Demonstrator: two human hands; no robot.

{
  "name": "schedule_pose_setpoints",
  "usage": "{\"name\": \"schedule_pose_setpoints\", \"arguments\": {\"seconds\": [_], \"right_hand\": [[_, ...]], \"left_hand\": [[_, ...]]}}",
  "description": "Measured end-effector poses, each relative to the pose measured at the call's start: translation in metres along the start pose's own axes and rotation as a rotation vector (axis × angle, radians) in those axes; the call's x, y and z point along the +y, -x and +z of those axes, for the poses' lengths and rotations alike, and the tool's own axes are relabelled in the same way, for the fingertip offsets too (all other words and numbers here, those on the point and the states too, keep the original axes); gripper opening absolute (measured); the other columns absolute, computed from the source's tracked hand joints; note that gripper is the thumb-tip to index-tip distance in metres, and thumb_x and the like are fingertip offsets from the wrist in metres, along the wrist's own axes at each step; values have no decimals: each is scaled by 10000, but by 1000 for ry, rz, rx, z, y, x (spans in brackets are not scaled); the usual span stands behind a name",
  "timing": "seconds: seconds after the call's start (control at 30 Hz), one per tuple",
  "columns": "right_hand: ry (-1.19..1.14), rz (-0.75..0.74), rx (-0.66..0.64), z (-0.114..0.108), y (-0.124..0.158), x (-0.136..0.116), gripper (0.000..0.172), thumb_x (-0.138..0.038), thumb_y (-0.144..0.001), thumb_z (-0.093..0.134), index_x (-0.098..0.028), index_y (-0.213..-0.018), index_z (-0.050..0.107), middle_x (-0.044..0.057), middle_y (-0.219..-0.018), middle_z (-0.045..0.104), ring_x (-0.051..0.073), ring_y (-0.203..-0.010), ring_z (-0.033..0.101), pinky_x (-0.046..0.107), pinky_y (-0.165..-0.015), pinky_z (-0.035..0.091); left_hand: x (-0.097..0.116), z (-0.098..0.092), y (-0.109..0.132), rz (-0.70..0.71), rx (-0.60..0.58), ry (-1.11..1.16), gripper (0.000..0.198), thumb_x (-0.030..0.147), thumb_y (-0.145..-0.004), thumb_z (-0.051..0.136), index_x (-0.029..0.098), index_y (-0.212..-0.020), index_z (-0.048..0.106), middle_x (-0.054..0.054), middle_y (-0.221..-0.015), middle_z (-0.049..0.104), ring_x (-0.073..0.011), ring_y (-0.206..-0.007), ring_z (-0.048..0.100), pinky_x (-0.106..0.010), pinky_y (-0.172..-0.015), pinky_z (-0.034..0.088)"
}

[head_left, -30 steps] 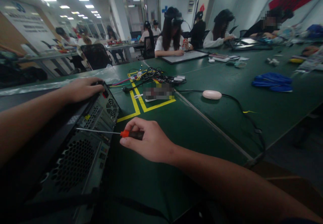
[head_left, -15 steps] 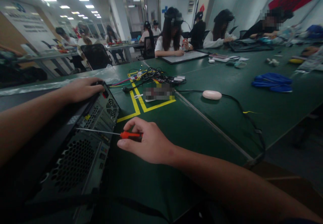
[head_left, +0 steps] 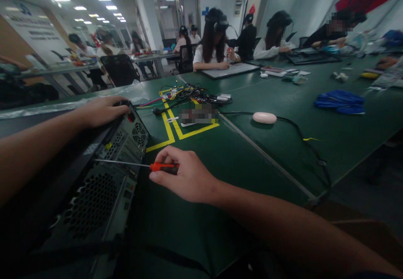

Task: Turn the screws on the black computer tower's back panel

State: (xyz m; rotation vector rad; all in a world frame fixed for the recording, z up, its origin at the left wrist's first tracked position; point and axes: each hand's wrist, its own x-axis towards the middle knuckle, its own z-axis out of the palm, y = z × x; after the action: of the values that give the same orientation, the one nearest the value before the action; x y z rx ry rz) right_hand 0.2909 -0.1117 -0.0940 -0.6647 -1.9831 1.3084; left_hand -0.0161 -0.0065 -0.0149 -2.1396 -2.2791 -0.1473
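Observation:
A black computer case lies on the green table at the left, its grey metal rear panel with vent holes and ports turned toward me. My left hand grips the case at its far top edge, the thumb at the rear edge and the other fingers partly hidden. In my right hand is a screwdriver with an orange and black handle, held between thumb and fingers. Its long thin shaft points left, and the tip meets the panel's upper edge; any screw there is too small to make out.
Beyond the case, tangled cables lie by yellow tape marks and a blurred-out item. To the right are a pale pink oval case, a black cable and a blue bundle. Other people work across the table.
The thumb and fingers of my right hand have shifted slightly around the screwdriver handle, which looks turned. The tip stays in place, and my left hand has not moved.

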Motion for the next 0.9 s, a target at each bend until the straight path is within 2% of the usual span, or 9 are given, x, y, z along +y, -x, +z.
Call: {"name": "schedule_pose_setpoints", "arguments": {"seconds": [0.43, 0.7, 0.8, 0.9], "right_hand": [[-75, 9, -4, 3, -1, 1, 202, -343, -899, 685, -154, -972, 691, 19, -862, 699, 137, -773, 640, 262, -697, 469], [10, -39, -30, 3, -2, 4, 286, -382, -986, 572, -147, -952, 733, 7, -803, 666, 119, -719, 584, 267, -661, 414], [-52, 4, -13, 4, 0, 3, 247, -400, -933, 642, -166, -1000, 683, -6, -806, 647, 119, -711, 585, 259, -657, 432], [-45, 10, 6, 3, 1, 2, 290, -388, -844, 739, -195, -1024, 618, -32, -796, 622, 117, -694, 583, 254, -638, 432]], "left_hand": [[4, -1, 2, -17, -2, 3, 766, 595, -789, 347, 141, -1356, 591, -125, -1370, 621, -331, -1254, 573, -449, -1115, 405], [4, -1, 2, -24, -6, 3, 779, 584, -789, 337, 120, -1368, 574, -139, -1392, 602, -339, -1276, 556, -459, -1130, 387], [4, -1, 2, -27, -4, 13, 795, 589, -784, 337, 110, -1375, 566, -144, -1391, 600, -339, -1283, 552, -456, -1132, 384], [4, -1, 2, -33, 1, 25, 797, 602, -778, 339, 120, -1367, 577, -136, -1387, 604, -339, -1277, 558, -454, -1127, 392]]}}
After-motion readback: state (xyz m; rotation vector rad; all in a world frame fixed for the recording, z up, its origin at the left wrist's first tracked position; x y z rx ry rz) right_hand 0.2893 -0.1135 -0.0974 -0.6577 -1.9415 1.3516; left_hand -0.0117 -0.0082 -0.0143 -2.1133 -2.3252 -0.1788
